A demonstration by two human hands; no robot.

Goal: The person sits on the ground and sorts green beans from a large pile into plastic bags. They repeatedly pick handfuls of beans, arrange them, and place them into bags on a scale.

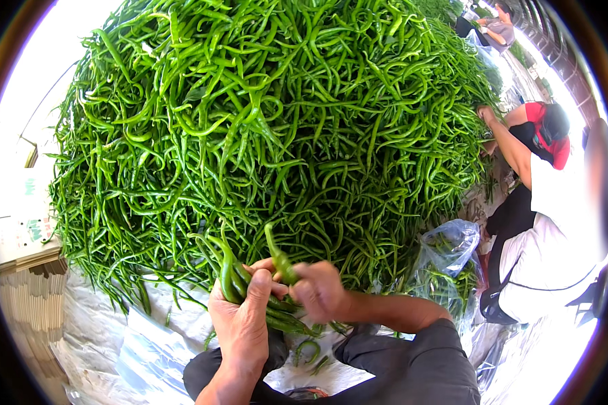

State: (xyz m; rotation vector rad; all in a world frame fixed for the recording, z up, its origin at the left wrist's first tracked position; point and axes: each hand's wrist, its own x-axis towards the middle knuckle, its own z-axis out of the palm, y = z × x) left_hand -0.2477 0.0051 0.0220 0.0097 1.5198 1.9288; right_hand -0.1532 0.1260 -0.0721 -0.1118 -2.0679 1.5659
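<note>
A huge heap of long green chili peppers (263,126) rises in front of me. Near its front edge, my left hand (245,314) grips a bunch of green peppers (230,273), their thin tips sticking up past the thumb and more of them showing below the palm. Close beside it on the right, my right hand (319,291), slightly blurred, has its fingers around one green pepper (280,258) that points upward. Several loose peppers (308,352) lie on the pale sheet between my knees.
Stacked flattened cardboard (30,304) stands at the left. Clear plastic film (154,349) lies on the pale ground sheet (91,334). At the right are a clear plastic bag (448,253) with peppers, a person in white (552,243), another in red (555,147) and a third farther back (499,30).
</note>
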